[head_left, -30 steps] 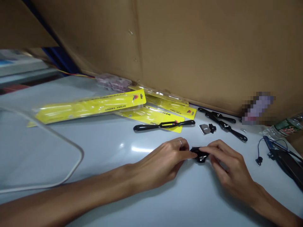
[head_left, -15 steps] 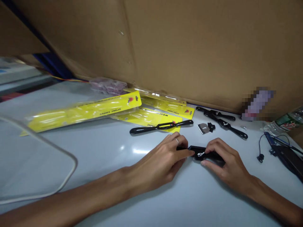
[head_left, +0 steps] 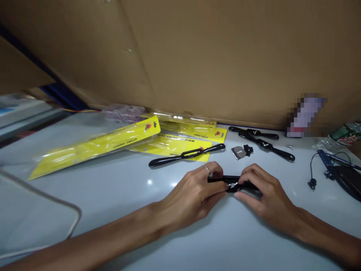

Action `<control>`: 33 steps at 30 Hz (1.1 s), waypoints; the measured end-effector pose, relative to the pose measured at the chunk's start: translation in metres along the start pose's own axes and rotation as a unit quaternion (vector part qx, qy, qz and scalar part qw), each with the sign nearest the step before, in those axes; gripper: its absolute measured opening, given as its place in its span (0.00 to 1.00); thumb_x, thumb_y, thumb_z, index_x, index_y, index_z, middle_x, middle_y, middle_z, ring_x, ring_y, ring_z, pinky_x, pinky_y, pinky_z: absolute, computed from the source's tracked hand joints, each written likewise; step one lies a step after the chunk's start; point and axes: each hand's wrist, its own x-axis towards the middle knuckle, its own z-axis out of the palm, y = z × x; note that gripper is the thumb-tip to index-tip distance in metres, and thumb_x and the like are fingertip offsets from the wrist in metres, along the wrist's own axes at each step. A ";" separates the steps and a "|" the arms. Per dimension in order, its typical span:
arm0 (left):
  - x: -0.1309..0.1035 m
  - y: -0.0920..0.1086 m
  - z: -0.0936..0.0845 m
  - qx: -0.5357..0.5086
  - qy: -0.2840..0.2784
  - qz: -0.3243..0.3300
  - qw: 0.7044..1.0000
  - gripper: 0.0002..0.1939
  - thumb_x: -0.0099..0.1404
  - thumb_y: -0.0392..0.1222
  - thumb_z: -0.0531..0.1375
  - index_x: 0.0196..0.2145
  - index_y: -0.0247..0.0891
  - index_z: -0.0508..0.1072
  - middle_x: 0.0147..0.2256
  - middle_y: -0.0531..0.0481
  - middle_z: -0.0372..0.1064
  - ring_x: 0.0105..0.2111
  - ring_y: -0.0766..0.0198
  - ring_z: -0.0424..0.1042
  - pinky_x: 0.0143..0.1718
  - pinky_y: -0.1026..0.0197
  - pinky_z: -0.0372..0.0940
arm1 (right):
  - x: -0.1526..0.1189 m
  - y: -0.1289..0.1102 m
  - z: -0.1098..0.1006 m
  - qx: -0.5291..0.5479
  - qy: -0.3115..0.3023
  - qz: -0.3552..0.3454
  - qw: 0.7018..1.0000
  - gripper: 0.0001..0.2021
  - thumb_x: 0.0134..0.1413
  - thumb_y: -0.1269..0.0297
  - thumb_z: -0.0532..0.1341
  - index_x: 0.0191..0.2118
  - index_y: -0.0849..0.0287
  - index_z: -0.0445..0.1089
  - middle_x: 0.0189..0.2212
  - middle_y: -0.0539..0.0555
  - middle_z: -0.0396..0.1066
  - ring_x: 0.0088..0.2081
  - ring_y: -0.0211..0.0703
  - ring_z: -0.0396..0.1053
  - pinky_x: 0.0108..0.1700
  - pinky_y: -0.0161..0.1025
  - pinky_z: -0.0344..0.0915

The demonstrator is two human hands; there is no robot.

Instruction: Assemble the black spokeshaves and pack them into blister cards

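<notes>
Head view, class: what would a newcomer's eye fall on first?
Bright yellow packages stand out first, lying on the table mostly left of centre. Nearer the camera, the left hand and right hand hold a black tool between them. A brown panel fills most of the upper picture.

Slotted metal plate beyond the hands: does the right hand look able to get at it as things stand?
Probably yes: nothing seems to lie between the right hand and the slotted metal plate, though it would likely need to release the black tool first.
</notes>
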 end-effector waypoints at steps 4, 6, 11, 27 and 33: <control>-0.001 0.000 0.001 0.037 -0.010 0.036 0.999 0.12 0.70 0.30 0.56 0.31 0.35 0.77 0.35 0.46 0.66 0.32 0.63 0.65 0.29 0.63 0.61 | 0.000 0.000 -0.001 -0.016 0.005 -0.034 0.999 0.08 0.59 0.74 0.64 0.42 0.57 0.68 0.42 0.54 0.67 0.44 0.46 0.68 0.46 0.45 0.66; -0.001 0.000 0.001 0.037 -0.013 0.030 0.999 0.12 0.70 0.31 0.56 0.31 0.35 0.77 0.35 0.46 0.65 0.31 0.64 0.65 0.28 0.63 0.60 | 0.000 0.000 -0.001 -0.015 0.000 -0.036 0.999 0.11 0.59 0.74 0.64 0.45 0.57 0.67 0.44 0.55 0.67 0.46 0.46 0.68 0.48 0.45 0.66; 0.000 0.001 0.000 0.025 -0.009 -0.024 0.999 0.08 0.68 0.32 0.60 0.36 0.37 0.79 0.37 0.47 0.66 0.32 0.64 0.66 0.32 0.62 0.63 | -0.001 0.000 0.000 -0.020 0.002 -0.027 0.999 0.12 0.59 0.72 0.65 0.45 0.56 0.64 0.43 0.54 0.68 0.45 0.46 0.68 0.47 0.44 0.67; 0.001 -0.004 0.001 -0.052 0.004 -0.118 0.992 0.13 0.68 0.30 0.59 0.39 0.42 0.82 0.37 0.49 0.72 0.33 0.66 0.71 0.32 0.63 0.63 | -0.001 -0.005 0.000 -0.016 0.029 -0.026 0.999 0.02 0.61 0.70 0.62 0.37 0.57 0.70 0.43 0.56 0.69 0.42 0.44 0.71 0.45 0.44 0.69; 0.001 -0.003 0.001 -0.048 0.018 -0.084 0.995 0.13 0.68 0.28 0.58 0.39 0.41 0.82 0.36 0.49 0.71 0.30 0.67 0.69 0.31 0.64 0.63 | 0.002 -0.009 -0.002 -0.053 0.061 -0.055 0.995 0.07 0.61 0.70 0.62 0.44 0.58 0.73 0.42 0.57 0.70 0.44 0.49 0.70 0.45 0.48 0.69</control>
